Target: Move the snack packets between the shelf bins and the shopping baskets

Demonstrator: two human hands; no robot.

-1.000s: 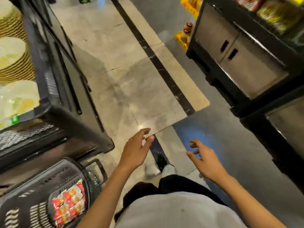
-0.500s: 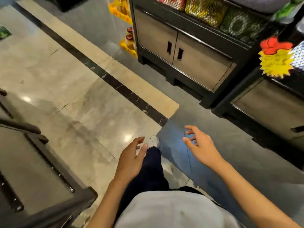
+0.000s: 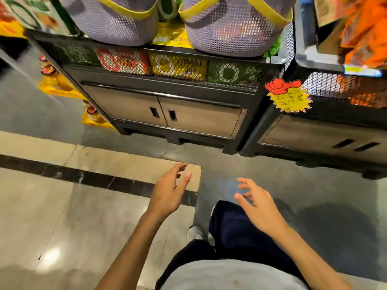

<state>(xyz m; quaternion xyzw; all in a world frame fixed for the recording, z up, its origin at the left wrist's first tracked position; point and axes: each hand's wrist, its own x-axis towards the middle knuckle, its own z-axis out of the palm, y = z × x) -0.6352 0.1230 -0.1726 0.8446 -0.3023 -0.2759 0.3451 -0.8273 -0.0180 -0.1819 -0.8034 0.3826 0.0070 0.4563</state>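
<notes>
1. My left hand hovers above the floor, fingers loosely spread and thumb apart. It holds nothing.
2. My right hand hangs beside it, a gap between them. Its fingers are slightly bent and fanned, and it too is empty.
3. The snack packets, red, yellow and green, lie side by side behind the black mesh front of the shelf bin straight ahead, well apart from both my hands.
4. Two lilac shopping baskets with yellow rims stand side by side on top of that bin, the left basket and the right basket. Something reddish shows through the right one's perforated wall, but I cannot tell what it is.
5. Under the bin are two shut cabinet doors.
6. At the bin's right corner hangs a yellow starburst tag topped with a red pointing hand. The neighbouring bin holds orange packets.
7. Below my hands I see my dark trouser leg and a white shoe.
</notes>
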